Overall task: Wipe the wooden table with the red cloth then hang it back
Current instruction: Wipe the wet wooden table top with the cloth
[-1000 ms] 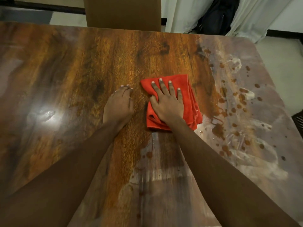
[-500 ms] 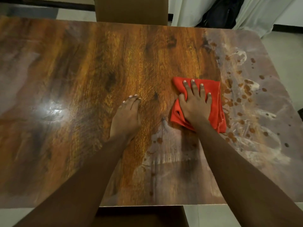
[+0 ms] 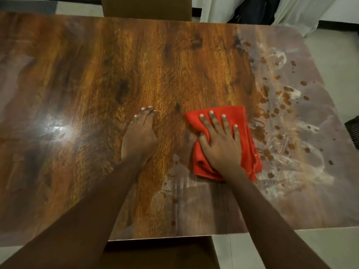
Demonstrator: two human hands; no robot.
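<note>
Head view is taking in the wooden table (image 3: 81,78) first, its glossy grain running away from the camera and filling most of the frame, with a bright glare spot (image 3: 55,128) shining on its left part. The right third of the tabletop is carrying a greyish smeared film (image 3: 303,171) dotted with brown droplets (image 3: 287,98), and a paler streaked patch (image 3: 186,183) is lying on the near side just below the cloth. A brown chair back (image 3: 147,6) is standing against the far edge of the table, and another dark chair (image 3: 159,253) is showing at the near edge, between the two forearms. Pale curtains (image 3: 213,8) are hanging beyond the far right corner, with a dark bag or garment (image 3: 254,10) sitting between them; which it is cannot be told. The red cloth (image 3: 242,121) is lying folded on the table right of centre, its right edge touching the border of the droplet-covered film. The right hand (image 3: 221,142) is pressing flat on top of the cloth, palm down, four fingers spread apart and reaching towards its far edge, thumb lying at the cloth's left side. The left hand (image 3: 139,134) is resting on bare wood just beside the cloth, not touching it, tilted onto its outer edge with the fingers held close together and holding nothing.
</note>
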